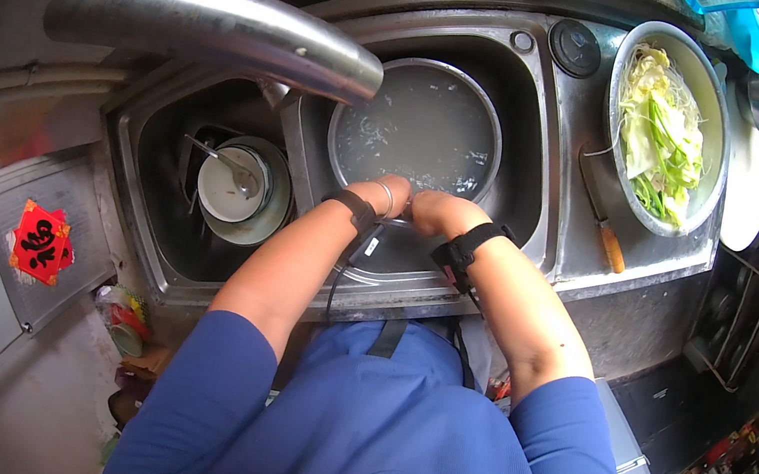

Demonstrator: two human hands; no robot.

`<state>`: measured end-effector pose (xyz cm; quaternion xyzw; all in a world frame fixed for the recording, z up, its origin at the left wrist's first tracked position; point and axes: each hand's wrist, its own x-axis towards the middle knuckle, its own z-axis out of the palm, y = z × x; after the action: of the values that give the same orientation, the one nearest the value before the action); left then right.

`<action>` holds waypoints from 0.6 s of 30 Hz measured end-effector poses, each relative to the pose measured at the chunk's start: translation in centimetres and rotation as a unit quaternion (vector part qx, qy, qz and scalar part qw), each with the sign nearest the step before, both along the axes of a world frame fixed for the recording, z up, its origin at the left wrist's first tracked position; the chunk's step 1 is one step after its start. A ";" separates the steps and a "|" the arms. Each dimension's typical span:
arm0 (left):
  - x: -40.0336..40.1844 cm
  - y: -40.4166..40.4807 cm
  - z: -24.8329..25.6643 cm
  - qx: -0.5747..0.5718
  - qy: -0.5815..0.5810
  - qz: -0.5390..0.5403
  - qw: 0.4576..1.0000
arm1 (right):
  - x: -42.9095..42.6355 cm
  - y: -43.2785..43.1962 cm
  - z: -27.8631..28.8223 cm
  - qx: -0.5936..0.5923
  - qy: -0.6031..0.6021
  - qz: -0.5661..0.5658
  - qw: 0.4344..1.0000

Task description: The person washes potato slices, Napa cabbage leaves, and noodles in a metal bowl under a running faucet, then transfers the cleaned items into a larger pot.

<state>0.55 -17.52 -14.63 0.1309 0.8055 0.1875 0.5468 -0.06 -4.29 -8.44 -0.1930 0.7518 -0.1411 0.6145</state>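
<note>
A round metal basin (501,136) full of cloudy grey water (422,126) stands in the right bowl of a stainless steel double sink (553,191). Both wrists bend over its near rim. My left hand (387,194), with a bracelet and a dark wrist strap, dips into the water. Close beside it is my right hand (436,210), its wrist also strapped in black. The fingers of both hands are hidden by the water and the wrists, so whatever they hold does not show.
A thick metal faucet (233,32) reaches over the basin from the left. Stacked bowls (222,198) and a spoon (243,179) sit in the left sink bowl. To the right are a wooden-handled knife (610,249), a tub (716,152) of cut cabbage (659,142) and a black drain plug (574,47).
</note>
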 end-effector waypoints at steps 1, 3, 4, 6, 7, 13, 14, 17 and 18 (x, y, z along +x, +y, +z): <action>-0.1 0.3 0.6 0.013 -0.012 0.001 1.000 | 0.7 0.3 -0.6 -0.008 0.034 -0.005 0.999; -0.3 -0.5 1.1 0.062 -0.006 -0.032 0.998 | 1.4 0.8 -0.7 -0.017 0.066 -0.011 0.998; -0.2 -1.0 1.3 0.111 0.000 -0.061 0.992 | 1.2 1.0 -0.3 -0.021 0.077 -0.004 0.997; -0.1 -1.4 1.9 0.122 0.017 -0.049 0.991 | 1.3 2.3 -0.8 -0.041 0.128 -0.018 0.991; 0.0 -1.7 2.2 0.130 0.040 -0.031 0.990 | 1.4 3.1 -0.8 -0.056 0.167 -0.071 0.982; -0.8 -3.0 3.5 0.145 -0.056 0.045 0.987 | 2.0 7.1 2.8 -0.081 0.311 -0.319 0.891; -0.8 -3.1 4.0 0.182 -0.134 0.179 0.957 | 2.4 7.6 3.5 -0.088 0.292 -0.361 0.882; -1.5 -3.0 6.1 0.300 -0.234 0.387 0.840 | 3.5 8.6 5.2 -0.105 0.263 -0.434 0.855; -2.0 -2.8 7.5 0.322 -0.249 0.415 0.814 | 3.9 9.1 5.8 -0.112 0.255 -0.464 0.841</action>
<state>-1.45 -20.33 -7.12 -0.0979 0.5133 0.6715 0.5253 3.85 4.76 -2.68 0.0818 0.8627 -0.4390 0.2374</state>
